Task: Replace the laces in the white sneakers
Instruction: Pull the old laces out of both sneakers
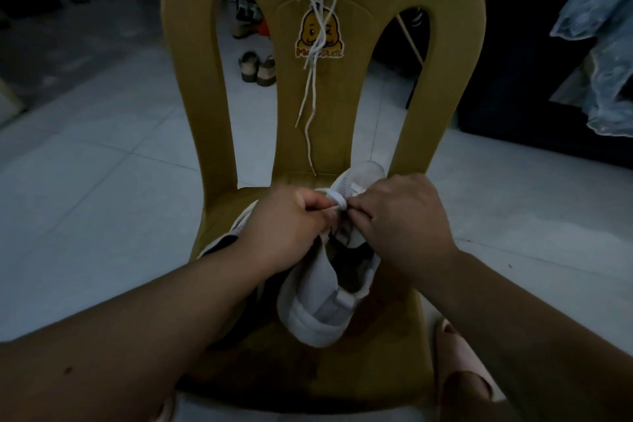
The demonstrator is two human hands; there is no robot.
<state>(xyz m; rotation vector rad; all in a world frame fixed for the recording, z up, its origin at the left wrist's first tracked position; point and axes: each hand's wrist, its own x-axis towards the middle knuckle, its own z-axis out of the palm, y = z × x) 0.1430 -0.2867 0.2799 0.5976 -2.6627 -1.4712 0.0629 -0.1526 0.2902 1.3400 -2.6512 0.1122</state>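
My left hand (287,226) and right hand (400,219) pinch a flat white lace (334,199) taut to thread the white fabric sneaker (318,301).

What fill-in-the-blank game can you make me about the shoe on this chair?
1. A white ____ lies on the seat of the yellow chair.
2. The left hand and right hand both pinch its white ____.
3. More laces hang down the chair's ____.

Missing words: sneaker; lace; back.
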